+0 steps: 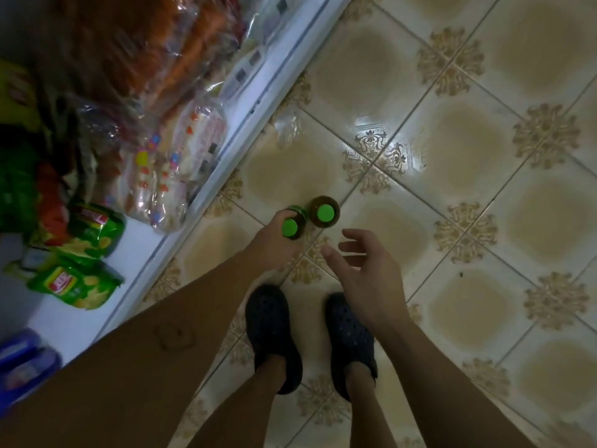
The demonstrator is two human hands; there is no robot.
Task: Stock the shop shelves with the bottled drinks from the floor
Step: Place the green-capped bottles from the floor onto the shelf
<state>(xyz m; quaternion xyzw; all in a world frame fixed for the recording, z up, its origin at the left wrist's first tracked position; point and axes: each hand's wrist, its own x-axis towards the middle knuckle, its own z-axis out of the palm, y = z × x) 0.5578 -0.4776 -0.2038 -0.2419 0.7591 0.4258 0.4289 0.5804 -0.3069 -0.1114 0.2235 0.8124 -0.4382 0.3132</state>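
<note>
Two bottles of amber drink with green caps stand side by side on the tiled floor, seen from above. My left hand (274, 238) grips the left bottle (293, 226) round its neck, just below the cap. The right bottle (324, 212) stands free beside it, touching or nearly touching. My right hand (361, 270) hovers open below and to the right of that bottle, fingers spread and holding nothing. The white shop shelf (139, 244) runs along the left of the view.
The shelf carries green crisp packets (72, 282), clear bags of snacks (168, 176), orange packs at the top and blue packs (22, 360) at the lower left. My feet in dark clogs (274, 334) stand just below the bottles. Patterned floor tiles (468, 150) spread to the right.
</note>
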